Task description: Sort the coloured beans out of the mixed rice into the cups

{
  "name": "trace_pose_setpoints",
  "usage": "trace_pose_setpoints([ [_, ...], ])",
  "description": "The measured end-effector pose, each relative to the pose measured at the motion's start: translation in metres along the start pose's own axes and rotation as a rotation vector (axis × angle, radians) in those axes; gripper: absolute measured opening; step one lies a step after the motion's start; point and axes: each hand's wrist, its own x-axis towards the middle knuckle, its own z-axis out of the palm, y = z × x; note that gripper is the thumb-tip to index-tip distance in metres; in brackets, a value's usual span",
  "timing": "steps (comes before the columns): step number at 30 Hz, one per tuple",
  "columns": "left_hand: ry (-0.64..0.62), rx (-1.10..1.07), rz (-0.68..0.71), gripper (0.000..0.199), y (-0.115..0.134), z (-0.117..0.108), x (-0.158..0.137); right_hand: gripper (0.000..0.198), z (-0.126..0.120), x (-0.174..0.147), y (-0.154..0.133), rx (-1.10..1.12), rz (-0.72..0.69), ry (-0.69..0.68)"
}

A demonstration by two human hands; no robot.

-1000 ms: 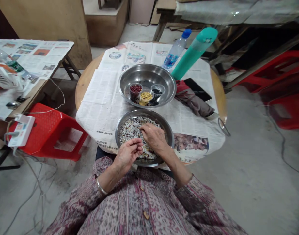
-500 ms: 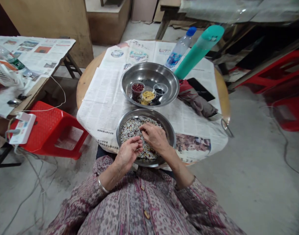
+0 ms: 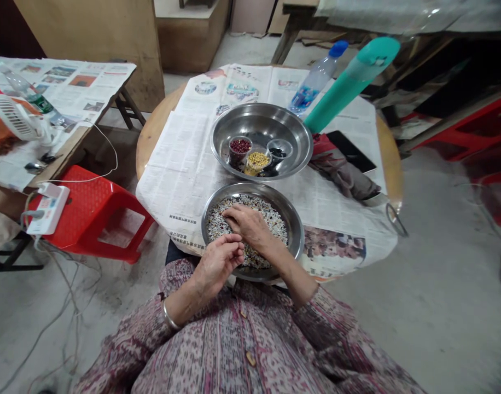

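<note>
A steel basin [image 3: 296,221] at the near edge of the table holds mixed white grains and dark and yellow beans [image 3: 271,216]. Over these grains my right hand [image 3: 252,229] reaches in, its fingertips brought together low at the left side. Whatever they pinch is too small to make out. My left hand [image 3: 221,258] hovers at the basin's near left rim, palm turned inward and fingers curled closed; its contents are hidden. Behind stands a larger steel bowl [image 3: 261,117] with a cup of red beans [image 3: 239,146], a cup of yellow beans [image 3: 257,160] and a cup of black beans [image 3: 279,150].
Newspaper [image 3: 168,164] covers the round table. A water bottle [image 3: 318,76], a teal bottle-shaped object [image 3: 351,85], a folded umbrella [image 3: 347,169] and a dark phone or tablet [image 3: 352,150] lie right. A red stool [image 3: 94,213] bears a power strip [image 3: 49,208]; a fan [image 3: 18,117] stands left.
My right hand has moved left within the basin, its fingertips deeper toward the grains. My left hand's fingers have closed more. The whole view has shifted slightly.
</note>
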Motion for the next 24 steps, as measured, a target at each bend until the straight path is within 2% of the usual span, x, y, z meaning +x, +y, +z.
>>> trace_pose_setpoints([
  [5,0.007,-0.005,-0.003,0.013,0.001,-0.001,0.0,0.019,0.002,-0.002,0.001,-0.042,-0.005,0.006],
  [15,-0.011,-0.01,-0.003,0.013,0.001,-0.001,0.003,0.017,0.0,-0.02,0.009,0.102,0.061,0.109],
  [21,0.036,-0.038,-0.013,0.012,0.001,0.001,0.004,0.017,-0.005,-0.029,0.009,0.311,0.061,0.223],
  [24,0.056,-0.064,0.007,0.012,0.0,0.001,0.005,0.015,-0.013,-0.035,0.006,0.448,0.077,0.237],
])
